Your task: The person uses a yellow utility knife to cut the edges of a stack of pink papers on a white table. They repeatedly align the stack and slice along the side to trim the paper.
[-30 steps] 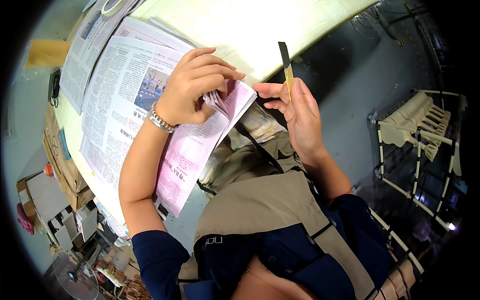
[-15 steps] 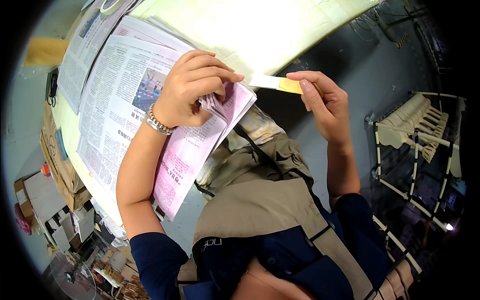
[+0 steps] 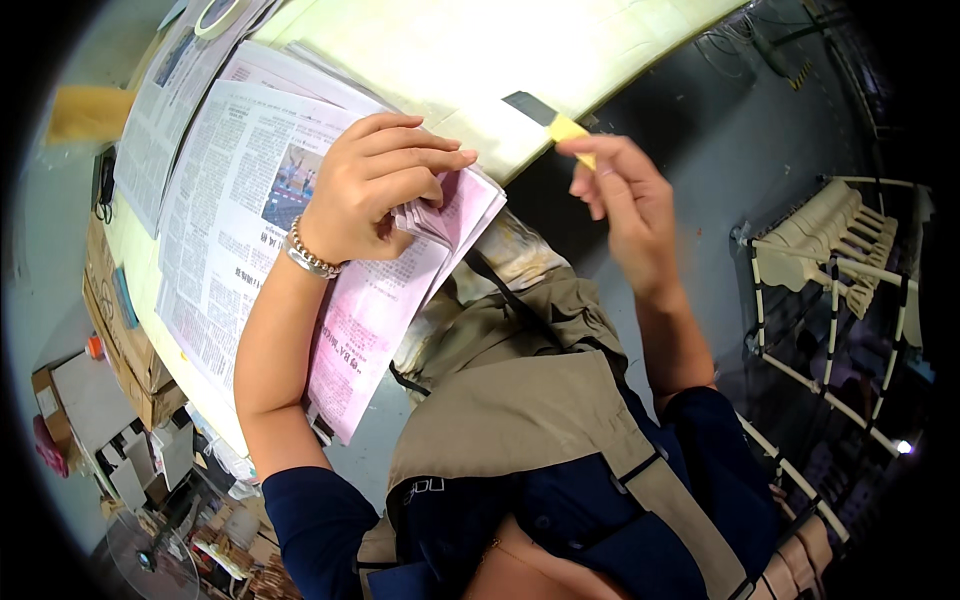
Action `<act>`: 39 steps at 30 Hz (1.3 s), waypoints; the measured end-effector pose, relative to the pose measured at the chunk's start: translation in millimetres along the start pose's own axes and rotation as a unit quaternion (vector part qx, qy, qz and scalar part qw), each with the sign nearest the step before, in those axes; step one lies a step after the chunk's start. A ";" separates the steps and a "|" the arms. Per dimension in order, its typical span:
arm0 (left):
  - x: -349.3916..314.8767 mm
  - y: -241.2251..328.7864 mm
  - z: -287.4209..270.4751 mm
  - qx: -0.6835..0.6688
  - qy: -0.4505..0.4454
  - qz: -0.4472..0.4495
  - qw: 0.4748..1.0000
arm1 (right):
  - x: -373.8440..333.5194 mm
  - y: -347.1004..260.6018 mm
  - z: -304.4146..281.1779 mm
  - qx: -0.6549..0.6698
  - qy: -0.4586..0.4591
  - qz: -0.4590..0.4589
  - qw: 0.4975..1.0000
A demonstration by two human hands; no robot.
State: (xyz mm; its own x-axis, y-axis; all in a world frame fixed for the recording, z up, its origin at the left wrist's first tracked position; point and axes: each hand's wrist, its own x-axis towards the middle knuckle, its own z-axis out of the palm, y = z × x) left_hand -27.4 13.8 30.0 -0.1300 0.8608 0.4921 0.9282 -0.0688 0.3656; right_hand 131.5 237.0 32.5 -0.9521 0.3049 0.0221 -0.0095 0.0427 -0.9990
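Pale tabletop [image 3: 440, 50], blade [image 3: 530, 106] aslant up-left in right fingers [image 3: 612, 150], newspaper [image 3: 375, 315] in left fingers [image 3: 425, 160]

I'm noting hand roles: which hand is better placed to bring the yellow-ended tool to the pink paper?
Right, I'd judge. The right grip holds the tool by its yellow end, leaving the grey end free. The left grip is occupied, holding the folded part of the pink paper.

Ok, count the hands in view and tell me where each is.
2: the left hand grips the folded pink newspaper; the right hand, off to its right, pinches the yellow-handled blade. Neither is hidden.
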 end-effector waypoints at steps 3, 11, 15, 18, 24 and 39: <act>0.9 2.9 -2.8 0.010 0.000 -0.002 1.000 | -2.2 10.2 21.7 -0.069 -0.025 -0.065 0.995; 4.1 6.6 -2.2 0.044 0.046 0.011 0.998 | 3.6 27.2 62.8 -0.100 0.045 -0.074 0.991; 5.1 5.0 -3.6 0.037 0.063 0.029 0.997 | 5.9 28.5 64.9 -0.064 0.044 -0.039 0.996; 1.6 1.6 -3.9 0.034 0.058 0.035 0.997 | 6.5 29.4 65.2 -0.063 0.049 -0.027 0.996; 4.3 4.8 -1.9 0.029 0.072 0.033 0.996 | 3.1 28.2 68.4 -0.087 0.064 -0.090 0.990; 1.4 3.2 -3.2 0.043 0.056 0.052 0.996 | 0.6 28.4 71.0 -0.101 0.094 -0.117 0.983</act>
State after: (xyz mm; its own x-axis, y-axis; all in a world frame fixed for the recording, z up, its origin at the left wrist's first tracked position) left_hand -25.7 13.2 34.4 -0.0654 0.7886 0.6114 0.9644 -0.1073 0.2416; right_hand 109.0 170.8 1.5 -0.8579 0.4330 0.2767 -0.1434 0.3154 -0.9381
